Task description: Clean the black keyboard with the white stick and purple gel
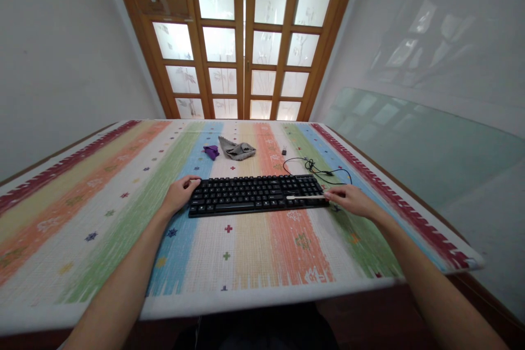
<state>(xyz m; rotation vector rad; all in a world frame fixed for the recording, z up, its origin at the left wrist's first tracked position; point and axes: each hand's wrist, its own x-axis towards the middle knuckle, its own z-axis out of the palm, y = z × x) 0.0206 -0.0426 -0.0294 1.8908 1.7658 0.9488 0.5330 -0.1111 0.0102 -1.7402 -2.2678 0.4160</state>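
A black keyboard (241, 195) lies flat on the striped tablecloth in front of me. My left hand (183, 192) is at its left end, with the fingers closed on the upper left corner. Between the closed fingers of my right hand (346, 198) is a thin, pale swab (305, 197), held level. Its slightly wider whitish tip points left, over the keys on the right part of the keyboard; whether it touches them I cannot tell. The right fingertips are close to the keyboard's right edge.
Behind the keyboard lie a crumpled grey cloth (238, 150), a small purple cloth (211, 152) and a small black object (284, 151). A coiled black cable (314, 167) is at the back right. The patterned tablecloth (250, 262) reaches the table's front edge. A glass panel (410, 136) leans at the right.
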